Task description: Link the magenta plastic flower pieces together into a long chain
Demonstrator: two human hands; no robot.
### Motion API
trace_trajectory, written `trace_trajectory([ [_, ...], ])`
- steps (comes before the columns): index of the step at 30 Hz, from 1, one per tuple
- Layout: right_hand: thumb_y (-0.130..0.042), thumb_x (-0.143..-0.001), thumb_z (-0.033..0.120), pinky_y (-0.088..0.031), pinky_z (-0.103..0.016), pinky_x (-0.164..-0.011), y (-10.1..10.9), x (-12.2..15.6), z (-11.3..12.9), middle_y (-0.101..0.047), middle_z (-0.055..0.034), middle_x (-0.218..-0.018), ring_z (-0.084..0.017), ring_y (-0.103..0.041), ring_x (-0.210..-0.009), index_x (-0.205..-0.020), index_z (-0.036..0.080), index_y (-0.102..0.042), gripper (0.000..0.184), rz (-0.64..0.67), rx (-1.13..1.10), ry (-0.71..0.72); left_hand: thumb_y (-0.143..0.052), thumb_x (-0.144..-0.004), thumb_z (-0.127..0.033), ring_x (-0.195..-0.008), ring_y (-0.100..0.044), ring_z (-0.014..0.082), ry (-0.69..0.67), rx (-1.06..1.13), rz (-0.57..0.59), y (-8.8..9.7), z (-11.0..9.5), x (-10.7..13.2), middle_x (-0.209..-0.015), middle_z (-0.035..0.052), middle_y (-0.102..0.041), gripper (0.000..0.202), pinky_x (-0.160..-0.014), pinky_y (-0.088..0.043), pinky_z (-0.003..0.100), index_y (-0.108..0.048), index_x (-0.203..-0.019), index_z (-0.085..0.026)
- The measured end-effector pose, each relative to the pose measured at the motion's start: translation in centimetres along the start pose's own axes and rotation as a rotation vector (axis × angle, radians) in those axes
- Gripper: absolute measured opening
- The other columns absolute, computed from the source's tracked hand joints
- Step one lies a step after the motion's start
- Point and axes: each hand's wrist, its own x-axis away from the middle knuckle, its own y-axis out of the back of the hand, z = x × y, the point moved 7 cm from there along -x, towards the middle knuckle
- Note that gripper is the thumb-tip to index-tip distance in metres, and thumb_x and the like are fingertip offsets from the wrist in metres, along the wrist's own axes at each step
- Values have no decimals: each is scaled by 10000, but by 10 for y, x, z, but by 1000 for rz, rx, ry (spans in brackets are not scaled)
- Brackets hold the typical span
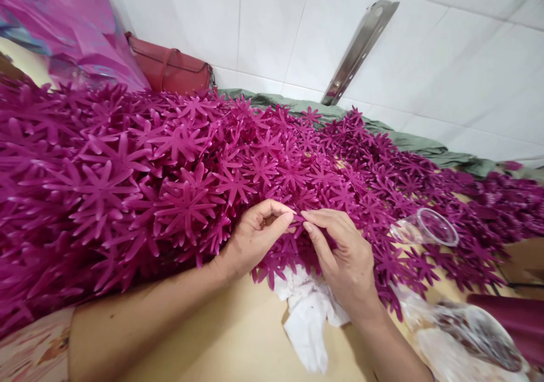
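Note:
My left hand (254, 236) is closed, thumb and forefinger pinched together over a pile of magenta artificial flower pieces (182, 200). Facing it, my right hand (342, 249) also pinches with thumb and forefinger. Between the two sets of fingertips shows a small magenta flower piece (299, 221); its full outline blends into the pile behind. Long rounded petals spread star-like from the middle of each piece in the heap. Beneath my right hand lies a crumpled white cloth or tissue (308, 319).
A clear plastic cup (437, 226) lies tipped among flowers at right. Near the front right is a clear plastic bag (459, 336) with dark contents. Behind the heap are a red handbag (170, 67), pink plastic sheeting (72, 25), green cloth (425, 147) and a metal bracket (361, 50) against the tiled wall.

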Motion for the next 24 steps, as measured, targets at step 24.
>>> trace_trajectory([
  [24, -664, -947, 205, -537, -467, -1030, -1, 0, 1, -709, -80, -1198, -241, -663, -1146, -1231, 273, -662, 293, 3, -21, -55, -737, -847, -335, -722, -566, 106, 1, 27, 35, -3, 2, -1, -763, -11, -634, 211, -755, -482, 244, -648, -806, -148],
])
